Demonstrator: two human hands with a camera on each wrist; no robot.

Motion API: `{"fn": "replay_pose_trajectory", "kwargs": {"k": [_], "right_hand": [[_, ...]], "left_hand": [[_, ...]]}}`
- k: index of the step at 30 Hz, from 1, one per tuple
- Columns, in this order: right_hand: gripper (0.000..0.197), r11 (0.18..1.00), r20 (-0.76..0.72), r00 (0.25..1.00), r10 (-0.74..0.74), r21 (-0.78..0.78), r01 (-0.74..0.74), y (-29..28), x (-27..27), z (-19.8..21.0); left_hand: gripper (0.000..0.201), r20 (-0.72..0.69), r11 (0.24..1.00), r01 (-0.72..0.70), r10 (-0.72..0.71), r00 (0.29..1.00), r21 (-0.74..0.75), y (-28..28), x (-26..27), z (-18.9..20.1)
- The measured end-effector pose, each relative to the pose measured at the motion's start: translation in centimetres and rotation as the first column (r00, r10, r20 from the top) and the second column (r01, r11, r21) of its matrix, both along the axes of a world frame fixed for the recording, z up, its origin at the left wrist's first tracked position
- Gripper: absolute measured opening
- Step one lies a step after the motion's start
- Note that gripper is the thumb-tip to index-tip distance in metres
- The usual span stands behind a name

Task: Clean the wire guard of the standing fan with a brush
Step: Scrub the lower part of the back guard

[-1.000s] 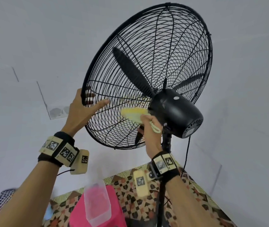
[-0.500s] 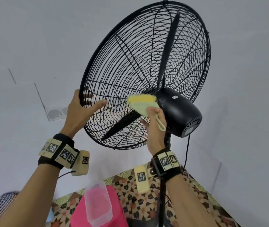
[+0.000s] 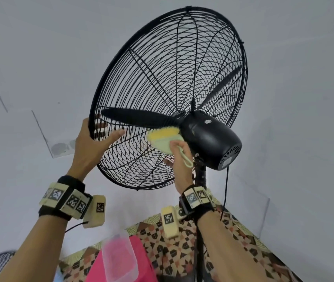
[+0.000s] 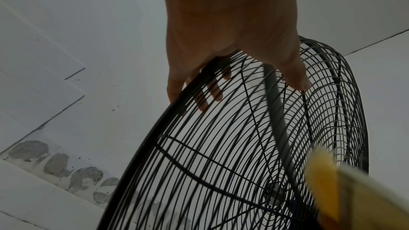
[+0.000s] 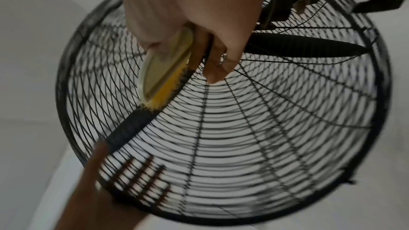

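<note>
The standing fan's black wire guard (image 3: 162,78) tilts above me. My left hand (image 3: 107,139) grips its left rim, with the fingers on the front wires and the thumb on the rear wires. The same grip shows in the left wrist view (image 4: 221,32). My right hand (image 3: 179,151) grips the handle of a pale green brush (image 3: 165,139). Its yellow bristles press on the rear wires beside the black motor housing (image 3: 210,139). In the right wrist view the brush (image 5: 163,69) lies against the guard (image 5: 243,128), over a blade.
Black blades (image 3: 137,117) sit inside the guard. The fan pole (image 3: 199,200) and its cord (image 3: 226,192) hang down by my right forearm. Below are a pink stool with a clear tub (image 3: 119,259) and a patterned floor (image 3: 172,251). White walls surround the fan.
The brush has stroked up along the rear wires beside the motor housing and back down. The blades have turned. My left hand keeps its hold on the rim.
</note>
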State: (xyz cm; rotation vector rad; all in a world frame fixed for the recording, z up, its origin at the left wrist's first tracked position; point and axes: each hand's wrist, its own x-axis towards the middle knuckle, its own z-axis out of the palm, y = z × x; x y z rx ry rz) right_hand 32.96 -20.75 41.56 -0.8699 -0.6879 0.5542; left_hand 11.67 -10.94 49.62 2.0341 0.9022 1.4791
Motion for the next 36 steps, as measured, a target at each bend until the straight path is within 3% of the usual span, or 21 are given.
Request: {"fn": "replay_pose_trajectory", "kwargs": {"k": [4, 9, 16, 19, 22, 27, 31, 34, 36], "right_hand": [[0.005, 0.994, -0.040, 0.999, 0.024, -0.104, -0.028, -0.4, -0.5, -1.5], [0.001, 0.995, 0.090, 0.991, -0.100, 0.033, 0.098, -0.4, 0.0, 1.3], [0.008, 0.967, 0.050, 0.998, -0.040, -0.249, 0.051, -0.5, -0.6, -0.1], [0.005, 0.984, 0.111, 0.988, -0.104, -0.131, 0.118, -1.3, -0.2, 2.0], [0.006, 0.992, 0.027, 0.994, -0.109, -0.067, 0.111, -0.9, 0.0, 3.3], [0.007, 0.966, 0.078, 0.997, -0.027, -0.255, 0.046, -1.2, -0.5, 1.7], [0.061, 0.983, 0.190, 0.971, -0.143, -0.088, 0.162, -2.4, 0.5, 4.2], [0.061, 0.958, 0.193, 0.957, -0.218, -0.142, 0.248, -1.9, 0.0, 5.1], [0.056, 0.938, 0.282, 0.933, -0.224, -0.199, 0.285, -1.2, -0.8, 3.6]], "left_hand": [[0.079, 0.001, 1.000, -0.014, 0.014, 1.000, -0.004, 0.3, -0.2, -0.2], [0.083, 0.005, 1.000, -0.015, 0.015, 1.000, 0.007, 0.0, -0.1, -0.3], [0.087, 0.032, 1.000, -0.007, 0.008, 0.999, -0.020, -0.1, -0.1, -0.2], [0.083, 0.014, 1.000, -0.012, 0.012, 1.000, 0.002, -0.4, 0.0, -0.5], [0.081, 0.016, 1.000, -0.020, 0.020, 1.000, 0.006, -0.5, 0.1, -0.6], [0.083, 0.024, 1.000, 0.006, -0.006, 1.000, -0.029, -0.6, -0.1, -0.2], [0.076, 0.031, 1.000, 0.007, -0.007, 0.999, -0.004, -0.6, 0.1, -0.4], [0.077, 0.027, 1.000, 0.011, -0.011, 1.000, 0.004, -0.4, 0.1, -0.6], [0.081, 0.043, 1.000, 0.027, -0.026, 0.999, -0.017, -0.3, -0.1, -0.5]]}}
